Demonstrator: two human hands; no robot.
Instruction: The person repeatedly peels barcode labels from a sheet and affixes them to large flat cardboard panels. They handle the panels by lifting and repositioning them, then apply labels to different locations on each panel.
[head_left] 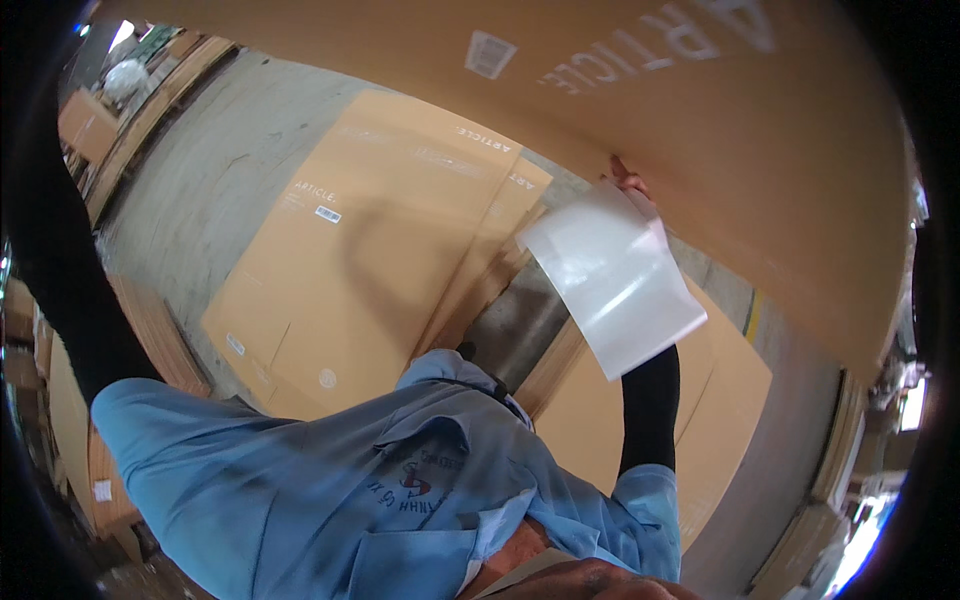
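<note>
The right hand pinches a big, stiff, light cardboard sheet and a limp plastic sleeve at the edge; left hand unseen.

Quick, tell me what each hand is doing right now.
Left hand: out of view; only its dark sleeve runs up the left edge.
Right hand: closed on the edge of the big cardboard sheet, with a clear plastic sleeve hanging below it.
</note>
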